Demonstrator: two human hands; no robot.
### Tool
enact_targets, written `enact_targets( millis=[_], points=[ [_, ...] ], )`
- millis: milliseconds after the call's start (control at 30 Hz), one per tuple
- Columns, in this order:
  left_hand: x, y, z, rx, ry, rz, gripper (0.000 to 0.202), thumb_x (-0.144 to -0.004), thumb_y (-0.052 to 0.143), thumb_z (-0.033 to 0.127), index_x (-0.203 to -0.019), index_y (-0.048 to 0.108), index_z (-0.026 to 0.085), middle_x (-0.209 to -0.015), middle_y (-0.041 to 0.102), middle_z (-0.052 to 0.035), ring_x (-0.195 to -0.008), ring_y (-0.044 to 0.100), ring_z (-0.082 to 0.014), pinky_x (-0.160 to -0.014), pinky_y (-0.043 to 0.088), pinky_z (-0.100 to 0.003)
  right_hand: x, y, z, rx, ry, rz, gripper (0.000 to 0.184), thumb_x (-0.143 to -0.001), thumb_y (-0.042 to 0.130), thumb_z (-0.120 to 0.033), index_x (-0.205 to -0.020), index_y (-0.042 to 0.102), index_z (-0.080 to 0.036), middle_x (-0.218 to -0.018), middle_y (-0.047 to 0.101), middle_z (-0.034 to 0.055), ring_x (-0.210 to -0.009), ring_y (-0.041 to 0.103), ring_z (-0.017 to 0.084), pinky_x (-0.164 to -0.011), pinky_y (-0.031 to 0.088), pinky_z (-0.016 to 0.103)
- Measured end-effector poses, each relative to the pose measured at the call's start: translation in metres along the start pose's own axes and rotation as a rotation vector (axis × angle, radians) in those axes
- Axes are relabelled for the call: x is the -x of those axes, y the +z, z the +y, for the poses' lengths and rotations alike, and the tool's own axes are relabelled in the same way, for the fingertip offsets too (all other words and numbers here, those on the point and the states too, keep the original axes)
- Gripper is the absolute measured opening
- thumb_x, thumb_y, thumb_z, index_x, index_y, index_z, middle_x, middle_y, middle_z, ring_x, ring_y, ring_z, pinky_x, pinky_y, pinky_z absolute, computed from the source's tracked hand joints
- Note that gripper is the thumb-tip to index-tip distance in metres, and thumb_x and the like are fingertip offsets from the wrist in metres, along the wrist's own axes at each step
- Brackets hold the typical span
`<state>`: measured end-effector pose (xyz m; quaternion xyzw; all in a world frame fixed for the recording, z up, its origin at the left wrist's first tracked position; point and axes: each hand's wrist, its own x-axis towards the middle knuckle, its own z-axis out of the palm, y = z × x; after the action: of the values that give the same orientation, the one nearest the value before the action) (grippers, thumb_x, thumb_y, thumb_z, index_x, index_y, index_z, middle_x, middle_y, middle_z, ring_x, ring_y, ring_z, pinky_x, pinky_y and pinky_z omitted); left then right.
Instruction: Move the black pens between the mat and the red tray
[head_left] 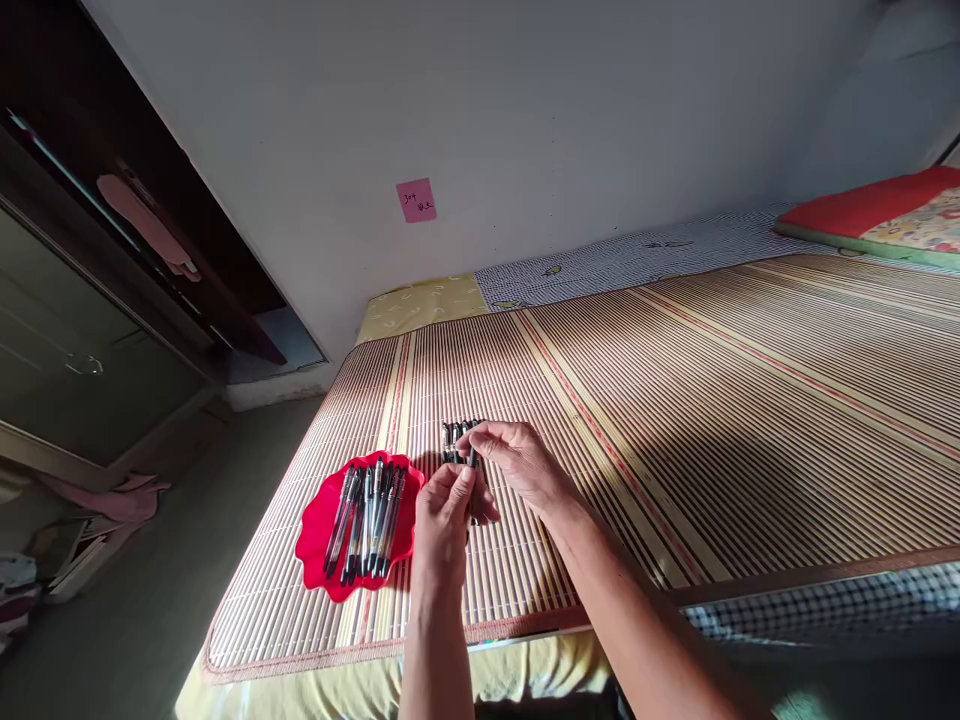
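Observation:
My left hand (446, 515) is closed round a dark pen (472, 459), which stands roughly upright between thumb and fingers. At the top of that pen, my right hand (517, 462) pinches its end. Most of the pen is hidden by the fingers. Just behind my hands, several black-capped pens (447, 436) lie side by side on the slatted mat, partly covered by my right hand. To the left of my left hand sits a red scalloped plate (316, 530) holding several clear pens with black caps (367, 520).
The bamboo mat (600, 420) covers the bed, with patterned bedding (420, 305) along the wall. A pink note (416, 200) is stuck on the wall. Red folded bedding (870, 205) lies at the far right. A doorway and glass-fronted cabinet (82, 350) stand to the left.

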<state>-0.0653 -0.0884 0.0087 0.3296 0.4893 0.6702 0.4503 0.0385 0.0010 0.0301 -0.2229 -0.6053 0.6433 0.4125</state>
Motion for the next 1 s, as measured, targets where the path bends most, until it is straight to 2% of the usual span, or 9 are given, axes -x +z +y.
enact_targets(
  millis=[100, 233, 333, 433, 500, 667, 733, 867, 1000],
  points=[
    [0.000, -0.003, 0.003, 0.048, -0.070, -0.084, 0.040, -0.085, 0.077, 0.053, -0.084, 0.065, 0.015, -0.064, 0.064, -0.0006, -0.053, 0.057, -0.0111, -0.051, 0.042, -0.022, 0.000, -0.001, 0.001, -0.080, 0.080, -0.079, 0.041, -0.087, 0.069, -0.063, -0.091, 0.078, -0.023, -0.081, 0.073, 0.0022, -0.060, 0.064, 0.016, -0.064, 0.054, 0.033],
    [0.000, -0.003, -0.001, -0.009, 0.039, 0.023, 0.041, -0.076, 0.089, 0.042, -0.087, 0.057, 0.019, -0.059, 0.057, 0.0072, -0.045, 0.045, -0.0053, -0.046, 0.033, -0.017, -0.005, -0.001, 0.005, -0.040, 0.023, 0.005, 0.041, -0.075, 0.081, -0.061, -0.081, 0.078, -0.020, -0.084, 0.076, 0.0041, -0.082, 0.069, 0.020, -0.084, 0.054, 0.035],
    [0.002, -0.003, -0.002, -0.004, 0.041, 0.023, 0.041, -0.079, 0.086, 0.045, -0.078, 0.054, 0.019, -0.054, 0.055, 0.0062, -0.044, 0.042, -0.0052, -0.045, 0.029, -0.017, -0.007, -0.001, 0.005, -0.046, 0.014, 0.000, 0.041, -0.075, 0.082, -0.060, -0.080, 0.079, -0.020, -0.083, 0.076, 0.0039, -0.087, 0.069, 0.020, -0.091, 0.051, 0.036],
    [0.004, -0.004, 0.002, 0.078, -0.079, -0.108, 0.042, -0.084, 0.080, 0.052, -0.079, 0.061, 0.015, -0.060, 0.059, 0.0006, -0.053, 0.049, -0.0078, -0.051, 0.036, -0.019, -0.005, -0.004, 0.000, -0.130, 0.045, -0.105, 0.038, -0.079, 0.080, -0.057, -0.085, 0.080, -0.020, -0.086, 0.075, 0.0035, -0.074, 0.064, 0.016, -0.082, 0.052, 0.035],
    [0.005, -0.003, 0.003, 0.118, -0.130, -0.139, 0.044, -0.083, 0.080, 0.055, -0.084, 0.065, 0.013, -0.063, 0.060, -0.0007, -0.055, 0.048, -0.0080, -0.051, 0.036, -0.019, -0.004, -0.007, -0.002, -0.175, 0.075, -0.164, 0.037, -0.081, 0.079, -0.056, -0.089, 0.080, -0.020, -0.088, 0.075, 0.0034, -0.064, 0.058, 0.013, -0.072, 0.051, 0.033],
    [0.003, 0.001, -0.001, 0.048, 0.031, 0.040, 0.043, -0.073, 0.092, 0.042, -0.081, 0.057, 0.018, -0.054, 0.050, 0.0081, -0.045, 0.036, -0.0044, -0.045, 0.024, -0.017, -0.005, -0.008, -0.003, -0.112, 0.032, -0.060, 0.034, -0.076, 0.085, -0.053, -0.077, 0.078, -0.019, -0.080, 0.072, 0.0025, -0.080, 0.063, 0.016, -0.085, 0.050, 0.034],
    [0.003, 0.002, -0.001, 0.058, 0.015, 0.016, 0.044, -0.075, 0.090, 0.045, -0.075, 0.055, 0.018, -0.055, 0.053, 0.0056, -0.047, 0.041, -0.0051, -0.046, 0.027, -0.018, -0.006, -0.009, -0.002, -0.102, 0.046, -0.048, 0.034, -0.075, 0.085, -0.053, -0.078, 0.078, -0.019, -0.079, 0.073, 0.0023, -0.081, 0.064, 0.017, -0.087, 0.049, 0.035],
    [0.004, 0.003, 0.003, 0.173, -0.152, -0.128, 0.047, -0.077, 0.084, 0.055, -0.076, 0.061, 0.014, -0.063, 0.057, 0.0008, -0.053, 0.047, -0.0069, -0.051, 0.035, -0.019, -0.006, -0.012, -0.002, -0.144, 0.059, -0.102, 0.034, -0.077, 0.083, -0.053, -0.080, 0.079, -0.020, -0.080, 0.074, 0.0031, -0.083, 0.065, 0.017, -0.087, 0.049, 0.034],
    [0.004, 0.003, 0.001, 0.128, -0.086, -0.049, 0.045, -0.073, 0.091, 0.046, -0.086, 0.058, 0.017, -0.059, 0.054, 0.0067, -0.043, 0.038, -0.0035, -0.041, 0.024, -0.017, -0.007, -0.014, 0.001, -0.146, 0.047, -0.072, 0.037, -0.074, 0.085, -0.055, -0.076, 0.078, -0.019, -0.080, 0.074, 0.0026, -0.077, 0.063, 0.016, -0.080, 0.048, 0.033]
  ],
)
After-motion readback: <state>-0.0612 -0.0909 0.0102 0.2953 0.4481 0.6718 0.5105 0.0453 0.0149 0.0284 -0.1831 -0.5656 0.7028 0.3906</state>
